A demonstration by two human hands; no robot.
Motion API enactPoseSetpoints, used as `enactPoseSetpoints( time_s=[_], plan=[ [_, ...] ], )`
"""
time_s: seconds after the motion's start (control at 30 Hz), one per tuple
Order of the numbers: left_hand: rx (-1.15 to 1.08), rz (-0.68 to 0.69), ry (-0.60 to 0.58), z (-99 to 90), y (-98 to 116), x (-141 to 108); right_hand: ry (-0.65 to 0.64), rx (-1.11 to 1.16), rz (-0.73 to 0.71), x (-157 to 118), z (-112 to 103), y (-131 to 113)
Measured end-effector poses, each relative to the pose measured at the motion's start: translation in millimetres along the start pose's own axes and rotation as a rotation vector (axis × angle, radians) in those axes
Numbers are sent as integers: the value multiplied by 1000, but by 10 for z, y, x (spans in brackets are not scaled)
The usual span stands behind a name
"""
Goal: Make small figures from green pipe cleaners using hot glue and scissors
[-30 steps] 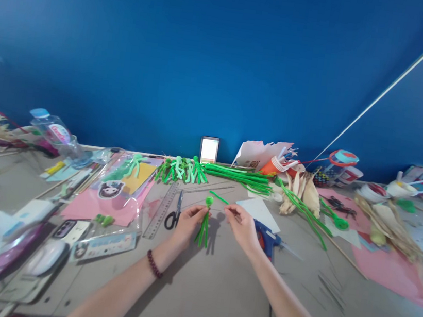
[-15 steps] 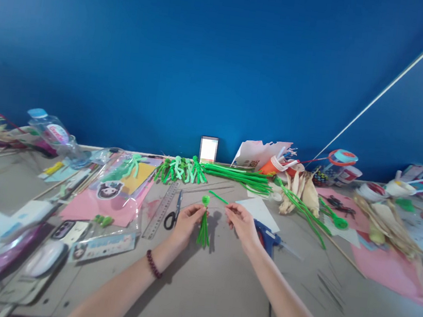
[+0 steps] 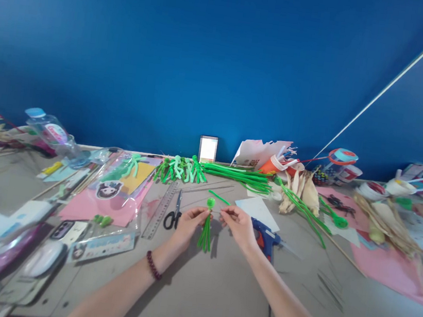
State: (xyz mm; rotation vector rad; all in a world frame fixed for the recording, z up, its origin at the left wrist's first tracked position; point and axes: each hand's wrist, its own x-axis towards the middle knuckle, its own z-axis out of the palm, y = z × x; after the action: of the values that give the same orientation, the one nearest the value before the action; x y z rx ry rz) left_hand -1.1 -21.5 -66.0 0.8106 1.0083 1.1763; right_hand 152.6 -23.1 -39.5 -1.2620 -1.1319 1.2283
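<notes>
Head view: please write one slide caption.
Left hand holds a green bundle between scissors and a glue gun; right hand nearby.

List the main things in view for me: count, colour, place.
Bottle: one, clear, back left
Twisted figures: several, green shades, back centre
Stem bundle: one, green, back centre
Ruler: one, clear, centre left
Scissors: one pair, black, beside ruler
Loose strip: one, green, centre
Tasselled piece: one, green, centre
Glue gun: one, blue, centre right
Left hand: one, dark red bracelet, holding tasselled piece
Right hand: one, bare, centre
</notes>
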Motion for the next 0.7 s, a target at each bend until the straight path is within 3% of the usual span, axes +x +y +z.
enactPoseSetpoints(
  time_s=[0.23,0.57,0.7],
  plan=[
    [-37,-32,-12,10,11,-12,15,-57,-73,9,-24,67],
    [109,121,77,1,117,-10,14,-15,-2,-5,-43,-31],
    [111,69,34,-33,119,14,-38,-75,34,10,-67,-4]
  ],
)
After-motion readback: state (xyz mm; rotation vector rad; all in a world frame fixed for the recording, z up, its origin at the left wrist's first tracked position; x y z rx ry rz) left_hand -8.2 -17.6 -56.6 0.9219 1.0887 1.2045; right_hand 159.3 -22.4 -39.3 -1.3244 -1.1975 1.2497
